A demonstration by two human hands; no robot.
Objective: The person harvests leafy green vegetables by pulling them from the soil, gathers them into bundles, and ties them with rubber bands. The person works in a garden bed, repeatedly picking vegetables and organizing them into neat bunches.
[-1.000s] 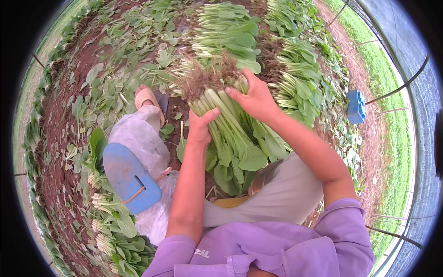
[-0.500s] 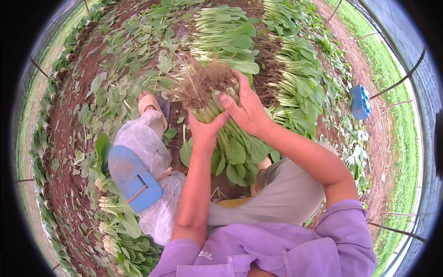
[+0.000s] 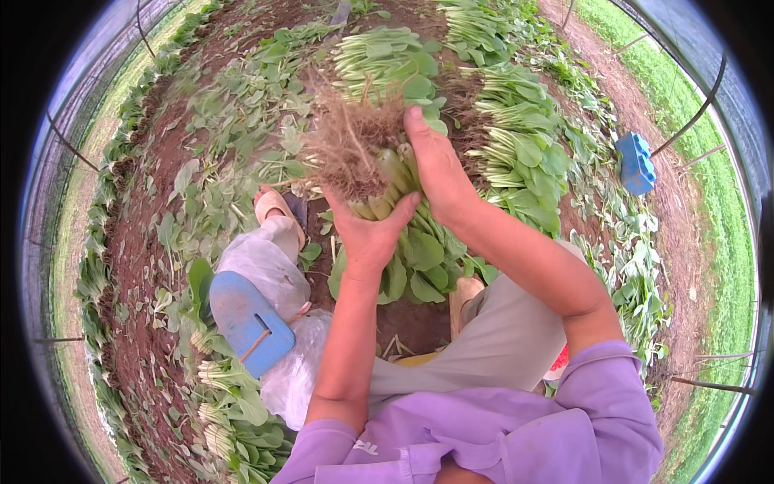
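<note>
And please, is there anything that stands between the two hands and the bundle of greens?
Nothing visible does. The left hand holds the bundle of greens directly, its thumb across the stalks, and the right hand lies against the bundle's right side. The underside is hidden.

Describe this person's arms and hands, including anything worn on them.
The left hand and right hand are both bare, without gloves. The forearms are uncovered too, with no watch or bracelet visible. Above them are short, plain purple sleeves of soft-looking fabric.
</note>
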